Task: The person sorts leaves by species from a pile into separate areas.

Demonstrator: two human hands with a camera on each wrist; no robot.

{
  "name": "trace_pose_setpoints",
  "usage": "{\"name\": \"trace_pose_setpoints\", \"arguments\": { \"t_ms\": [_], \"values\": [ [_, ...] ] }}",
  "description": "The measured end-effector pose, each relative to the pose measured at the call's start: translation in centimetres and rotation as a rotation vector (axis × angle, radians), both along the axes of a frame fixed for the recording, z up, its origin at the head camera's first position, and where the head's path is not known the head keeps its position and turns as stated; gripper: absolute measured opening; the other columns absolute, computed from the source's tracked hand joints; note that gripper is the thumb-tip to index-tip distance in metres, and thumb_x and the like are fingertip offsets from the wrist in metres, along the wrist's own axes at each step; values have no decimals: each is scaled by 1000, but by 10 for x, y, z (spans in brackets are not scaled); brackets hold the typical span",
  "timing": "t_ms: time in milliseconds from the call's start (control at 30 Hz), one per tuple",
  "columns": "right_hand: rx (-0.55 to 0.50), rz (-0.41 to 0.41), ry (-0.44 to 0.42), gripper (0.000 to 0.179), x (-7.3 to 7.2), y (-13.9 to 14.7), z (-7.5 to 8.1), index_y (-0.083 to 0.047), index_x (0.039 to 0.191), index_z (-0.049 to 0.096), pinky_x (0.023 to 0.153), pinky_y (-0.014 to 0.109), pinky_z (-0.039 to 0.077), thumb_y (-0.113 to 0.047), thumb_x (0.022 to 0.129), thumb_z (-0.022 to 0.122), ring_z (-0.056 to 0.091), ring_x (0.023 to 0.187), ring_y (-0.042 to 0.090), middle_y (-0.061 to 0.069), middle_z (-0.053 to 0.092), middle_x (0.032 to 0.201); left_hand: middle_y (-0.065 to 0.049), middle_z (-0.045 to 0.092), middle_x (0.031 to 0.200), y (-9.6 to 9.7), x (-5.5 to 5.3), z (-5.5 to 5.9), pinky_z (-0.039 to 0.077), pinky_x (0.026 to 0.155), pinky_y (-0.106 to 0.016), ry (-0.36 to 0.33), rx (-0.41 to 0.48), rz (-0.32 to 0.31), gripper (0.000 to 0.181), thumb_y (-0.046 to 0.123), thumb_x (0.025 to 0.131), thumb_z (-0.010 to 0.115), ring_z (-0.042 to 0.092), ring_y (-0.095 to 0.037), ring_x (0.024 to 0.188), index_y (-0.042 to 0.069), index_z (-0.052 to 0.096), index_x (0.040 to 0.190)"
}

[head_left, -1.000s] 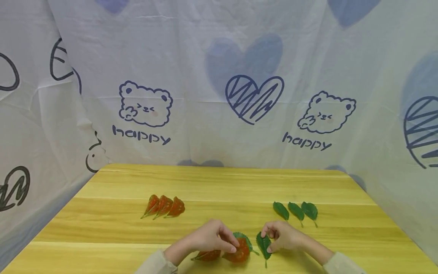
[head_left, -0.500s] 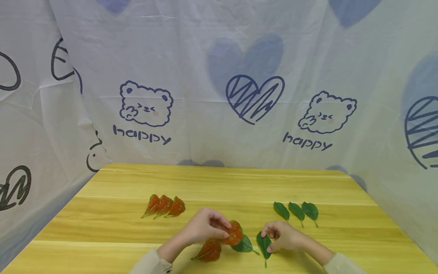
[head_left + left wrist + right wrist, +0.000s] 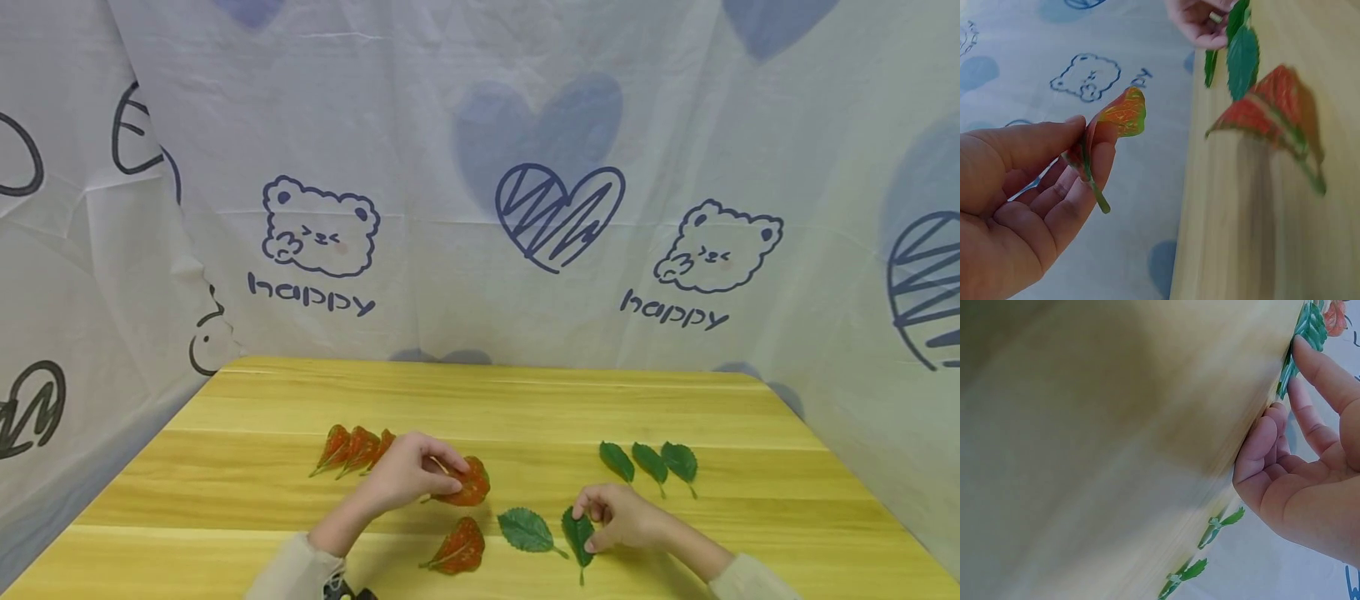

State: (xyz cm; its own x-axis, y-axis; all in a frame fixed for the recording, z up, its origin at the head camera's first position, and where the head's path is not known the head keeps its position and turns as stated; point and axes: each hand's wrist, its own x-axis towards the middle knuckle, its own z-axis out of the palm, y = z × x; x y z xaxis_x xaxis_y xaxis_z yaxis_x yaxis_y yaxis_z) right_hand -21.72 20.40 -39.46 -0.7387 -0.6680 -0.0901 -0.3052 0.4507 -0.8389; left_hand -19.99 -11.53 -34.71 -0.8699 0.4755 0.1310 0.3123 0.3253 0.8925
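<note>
Fingers on the left hand are pinching a crinkly red leaf with yellowish veins and a green stem, thumb on one side, and it looks lifted off the bench. Right hand has a dark green oval leaf with toothed edges between thumb and index finger, down against the wood. What could go wrong, imo: that red leaf is thin and held near its middle, so squeezing harder could crease it, and a loose pinch could let it twist or drop. The left hand also covers part of a tidy row of three red leaves (easy to nudge when your own knuckles block the view), so a low swing that way might knock the nearest one crooked. Dragging the right hand could shove its leaf into the loose green leaf just beside it; a loose red leaf lies near that one too. Over on the right there's a row of three green leaves, apart from the hands. As for the setup, it's a yellow wood-grain bench with a pale fabric backdrop hung behind and down both sides, printed with blue hearts, doodled bears and "happy".
</note>
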Motion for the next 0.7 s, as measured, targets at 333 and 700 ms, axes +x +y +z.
{"name": "trace_pose_setpoints", "arguments": {
  "t_ms": [333,700],
  "values": [
    [-9,6,-13,26,0,1,0,2,93,55,50,20,29,3,72,70,31,55,9,4,39,73,-11,66,83,-29,-2,8,51,60,-30,12,0,69,14,3,84,61,62,-18,69,-5,67,93],
    [-8,-1,-19,26,1,0,1,3,92,55,50,19,28,3,71,70,30,54,8,3,39,73,-12,65,87,-59,-1,12,50,60,-28,73,-61,178,13,3,83,61,61,-17,72,-3,67,92]
  ]
}}
